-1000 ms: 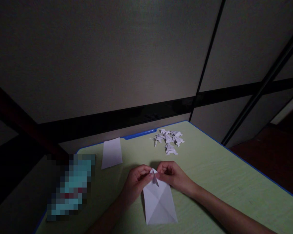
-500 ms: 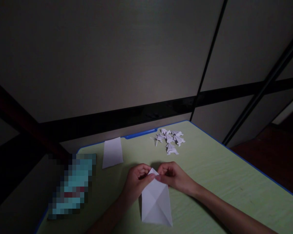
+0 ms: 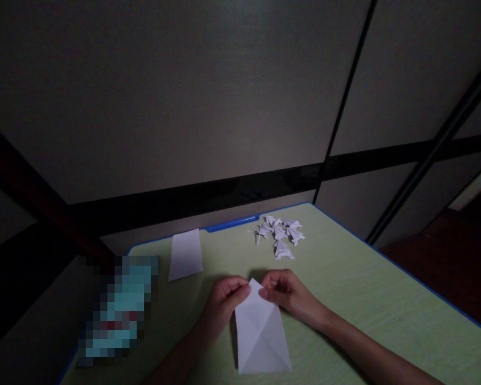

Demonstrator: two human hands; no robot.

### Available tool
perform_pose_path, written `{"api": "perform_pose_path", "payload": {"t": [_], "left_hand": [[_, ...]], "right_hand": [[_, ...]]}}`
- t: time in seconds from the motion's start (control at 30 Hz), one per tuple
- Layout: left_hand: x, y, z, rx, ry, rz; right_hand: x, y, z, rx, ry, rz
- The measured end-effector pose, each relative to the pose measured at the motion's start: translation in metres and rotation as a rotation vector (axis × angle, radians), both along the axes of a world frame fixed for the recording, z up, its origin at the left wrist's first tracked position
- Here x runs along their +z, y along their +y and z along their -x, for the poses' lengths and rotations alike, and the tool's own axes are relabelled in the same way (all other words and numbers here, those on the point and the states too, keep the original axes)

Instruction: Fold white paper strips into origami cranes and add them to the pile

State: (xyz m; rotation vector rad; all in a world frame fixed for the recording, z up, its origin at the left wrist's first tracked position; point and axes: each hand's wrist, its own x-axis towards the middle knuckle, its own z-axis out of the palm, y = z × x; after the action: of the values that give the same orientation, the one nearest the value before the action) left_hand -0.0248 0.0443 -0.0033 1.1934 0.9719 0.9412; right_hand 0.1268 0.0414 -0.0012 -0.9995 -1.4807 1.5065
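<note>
A white sheet of paper (image 3: 261, 342) with crossing diagonal creases is held near the front of the table, its far end folded to a point. My left hand (image 3: 225, 302) pinches the left slanted edge of that point, thumb on top. On the opposite slanted edge, my right hand (image 3: 288, 294) grips the paper between thumb and curled fingers. Both thumbs lie apart, with the white tip showing between them. Beyond my hands sits a cluster of several small folded paper figures (image 3: 279, 231), shaped like frogs.
Another white sheet (image 3: 186, 255) lies at the table's back left. A pixelated teal item (image 3: 122, 307) rests along the left edge. The pale green table (image 3: 356, 289) has a blue rim and stands against a panelled wall (image 3: 192, 96). A blue groove (image 3: 233, 223) runs along the back edge.
My thumbs have moved apart from the middle of the paper's point toward its two edges. The sheet's near end has shifted slightly right, and the view has tilted a little.
</note>
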Motion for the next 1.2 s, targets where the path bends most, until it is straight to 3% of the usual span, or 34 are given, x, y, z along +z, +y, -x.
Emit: {"api": "perform_pose_path", "payload": {"t": [0.3, 0.47, 0.73, 1.2], "left_hand": [[-0.005, 0.000, 0.000, -0.056, 0.020, -0.035], [-0.012, 0.000, -0.002, -0.064, 0.054, -0.090], [-0.002, 0.000, -0.001, -0.079, 0.059, -0.035], [-0.001, -0.005, -0.005, -0.043, 0.121, -0.029]], "right_hand": [[0.003, 0.000, 0.000, 0.014, -0.034, 0.022], [0.000, -0.002, 0.003, -0.018, -0.074, -0.056], [0.001, 0.000, 0.000, -0.066, 0.000, -0.052], [0.006, -0.002, 0.002, -0.161, 0.005, -0.110]]}}
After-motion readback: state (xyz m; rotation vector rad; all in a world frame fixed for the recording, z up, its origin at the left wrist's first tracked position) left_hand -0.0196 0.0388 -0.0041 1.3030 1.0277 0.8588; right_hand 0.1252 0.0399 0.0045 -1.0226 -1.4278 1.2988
